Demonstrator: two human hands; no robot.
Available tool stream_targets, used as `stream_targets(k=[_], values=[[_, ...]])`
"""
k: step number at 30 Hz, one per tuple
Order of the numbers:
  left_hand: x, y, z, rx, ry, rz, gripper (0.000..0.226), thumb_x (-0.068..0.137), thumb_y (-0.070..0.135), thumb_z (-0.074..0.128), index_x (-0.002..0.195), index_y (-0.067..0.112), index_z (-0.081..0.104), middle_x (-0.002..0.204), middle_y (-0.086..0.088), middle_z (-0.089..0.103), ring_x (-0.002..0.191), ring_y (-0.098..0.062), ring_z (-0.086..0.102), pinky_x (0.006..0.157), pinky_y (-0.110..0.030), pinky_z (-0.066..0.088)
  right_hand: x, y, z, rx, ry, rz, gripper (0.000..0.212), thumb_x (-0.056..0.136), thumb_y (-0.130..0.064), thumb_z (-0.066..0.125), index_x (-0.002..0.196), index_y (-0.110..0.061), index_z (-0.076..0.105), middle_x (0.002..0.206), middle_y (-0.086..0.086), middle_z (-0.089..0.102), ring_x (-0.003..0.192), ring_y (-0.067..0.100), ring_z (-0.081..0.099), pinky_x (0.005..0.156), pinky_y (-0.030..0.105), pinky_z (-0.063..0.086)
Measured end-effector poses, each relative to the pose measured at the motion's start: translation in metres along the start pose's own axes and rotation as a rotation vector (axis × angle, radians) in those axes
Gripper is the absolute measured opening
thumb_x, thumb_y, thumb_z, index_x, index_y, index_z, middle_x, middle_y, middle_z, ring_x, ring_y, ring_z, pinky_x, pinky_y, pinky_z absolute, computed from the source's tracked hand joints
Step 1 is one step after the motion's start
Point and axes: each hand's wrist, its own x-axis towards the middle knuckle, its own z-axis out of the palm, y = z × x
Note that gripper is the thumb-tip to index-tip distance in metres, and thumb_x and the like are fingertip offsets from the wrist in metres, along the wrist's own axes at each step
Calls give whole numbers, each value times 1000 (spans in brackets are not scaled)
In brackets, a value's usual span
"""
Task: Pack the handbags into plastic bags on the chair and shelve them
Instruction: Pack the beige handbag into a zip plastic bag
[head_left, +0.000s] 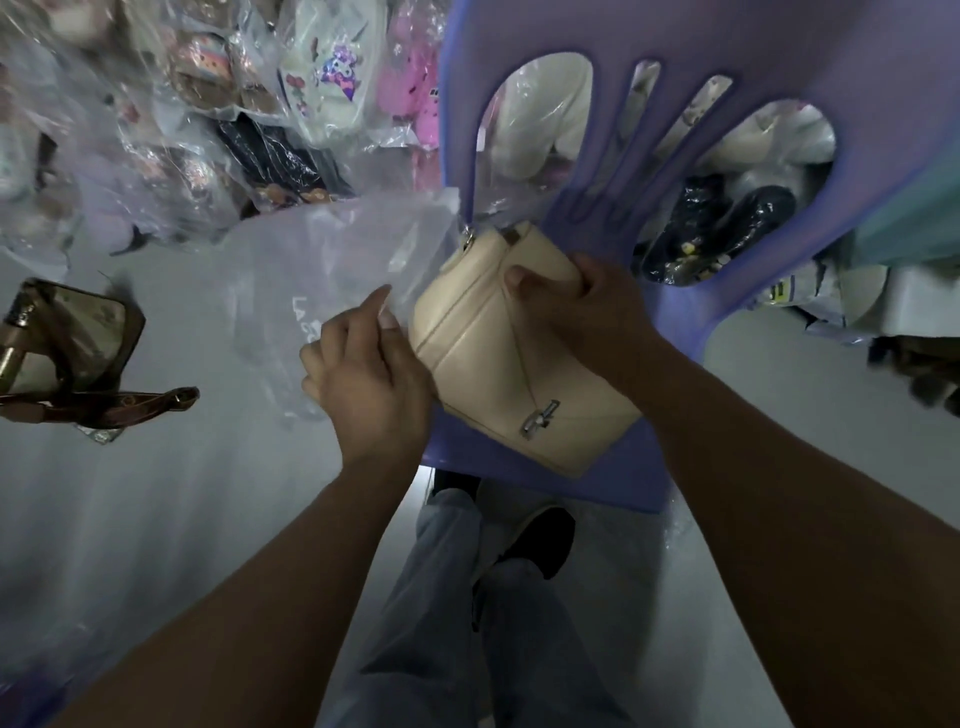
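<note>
A cream handbag (498, 358) with a silver clasp lies tilted on the seat of a purple plastic chair (644, 467). My right hand (587, 306) grips the bag's upper right edge, thumb on its front. To the bag's left, my left hand (363, 374) pinches the edge of a clear plastic bag (322, 265) that spreads out to the left over the floor. The mouth of the plastic bag sits against the handbag's left side.
A brown patterned handbag (72, 343) with a strap lies on the grey floor at the left. Piles of wrapped bags (218, 119) fill the back, also seen behind the chair back (727, 31). My legs and dark shoes (540, 540) stand below the chair.
</note>
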Motion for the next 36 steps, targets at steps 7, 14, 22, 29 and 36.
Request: stream_targets(k=[7, 14, 22, 29, 36], values=[[33, 43, -10, 173, -8, 649, 44, 90, 14, 55, 130, 31, 61, 122, 4, 61, 113, -28, 39, 91, -43, 27, -7, -8, -11, 199, 185, -116, 38, 87, -43, 75, 103, -9, 70, 90, -4, 72, 68, -10, 61, 63, 9, 46], [34, 58, -5, 197, -73, 977, 37, 84, 9, 55, 117, 17, 71, 119, 0, 68, 119, -39, 54, 98, -46, 32, -9, -5, -24, 127, 221, -263, 42, 80, -37, 79, 108, -14, 58, 96, 1, 68, 82, 8, 65, 68, 18, 49], [20, 69, -1, 150, -120, 1067, 39, 76, -1, 60, 109, 14, 74, 117, -8, 68, 117, -43, 53, 102, -55, 36, -16, -5, -35, -28, 284, -523, 91, 89, -17, 66, 159, -16, 8, 104, -23, 61, 77, 9, 63, 69, 30, 46], [8, 65, 0, 210, -275, 990, 46, 79, 24, 56, 122, 17, 70, 141, -7, 57, 139, -39, 40, 116, -57, 22, -24, 3, -34, 30, 342, -503, 59, 91, -6, 63, 143, -25, 42, 123, 1, 64, 103, -6, 58, 85, 7, 41], [14, 56, 7, -324, 140, -375, 23, 91, 27, 48, 105, 12, 59, 114, -9, 59, 112, -30, 51, 102, -31, 35, -16, 14, -29, 182, 468, -361, 49, 100, -21, 46, 149, -19, 41, 113, -20, 59, 93, -3, 52, 83, 14, 41]])
